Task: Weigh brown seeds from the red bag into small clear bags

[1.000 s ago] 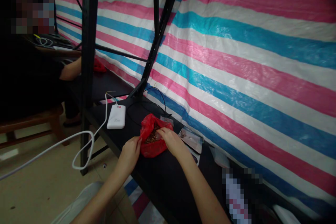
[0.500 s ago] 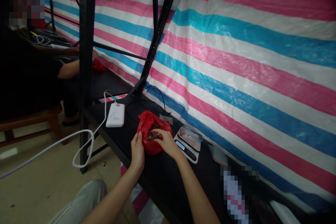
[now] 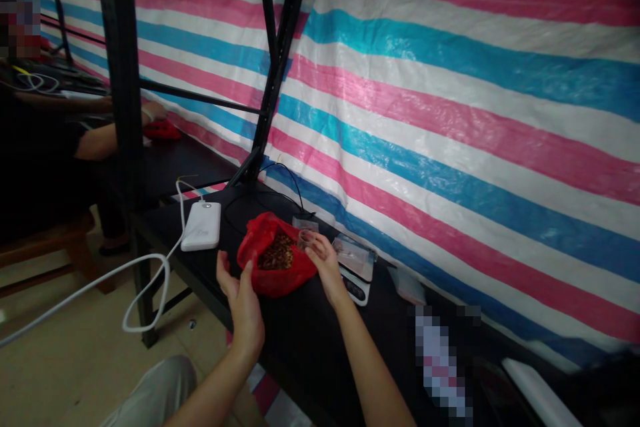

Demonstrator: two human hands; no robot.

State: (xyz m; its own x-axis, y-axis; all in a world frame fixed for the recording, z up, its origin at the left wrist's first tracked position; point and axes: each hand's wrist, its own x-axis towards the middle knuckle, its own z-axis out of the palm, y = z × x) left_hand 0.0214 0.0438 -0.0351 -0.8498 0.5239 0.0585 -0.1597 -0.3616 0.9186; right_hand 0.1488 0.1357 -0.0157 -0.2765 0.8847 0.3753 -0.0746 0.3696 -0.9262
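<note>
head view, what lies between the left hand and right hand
In the head view, an open red plastic bag of small brown pieces lies between them; the right hand holds a small clear cup.

Left hand (image 3: 244, 303) flanks the red bag (image 3: 280, 284) at 7 o'clock; right hand (image 3: 324, 261) holds a clear container (image 3: 303, 238) at 2 o'clock.

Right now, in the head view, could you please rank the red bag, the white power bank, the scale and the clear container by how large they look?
1. Red bag
2. White power bank and scale: too alike to rank; the right hand partly hides the scale
3. Clear container
</note>
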